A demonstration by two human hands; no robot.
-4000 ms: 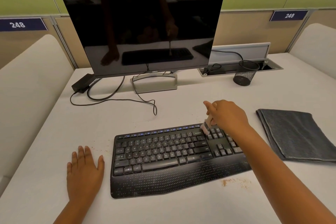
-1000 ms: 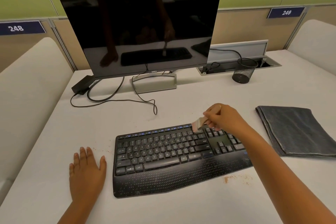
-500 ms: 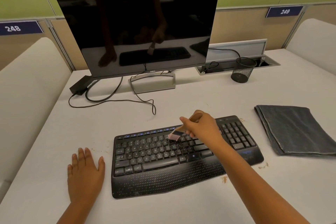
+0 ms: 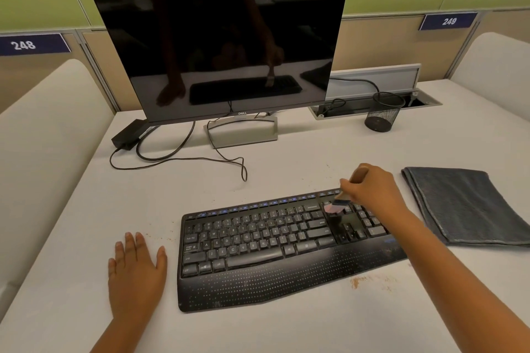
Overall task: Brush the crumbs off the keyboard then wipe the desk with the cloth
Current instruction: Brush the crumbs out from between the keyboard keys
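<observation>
One right hand [image 4: 372, 189] grips brush [image 4: 337, 205], seemingly touching keyboard [image 4: 258, 241].

The right hand [image 4: 370, 189] grips a small brush [image 4: 341, 201] by its wooden handle, bristles resting on the keys at the right end of the black keyboard [image 4: 272, 249]. The left hand [image 4: 136, 272] lies flat on the white desk [image 4: 258, 329], just beside the keyboard's left edge. Orange crumbs [image 4: 361, 281] are scattered on the desk by the keyboard's front right corner (a few more lie near its left end). A folded grey cloth [image 4: 464, 206] lies to the right. Behind stand a dark monitor [image 4: 218, 49] and a mesh cup [image 4: 383, 113].
</observation>
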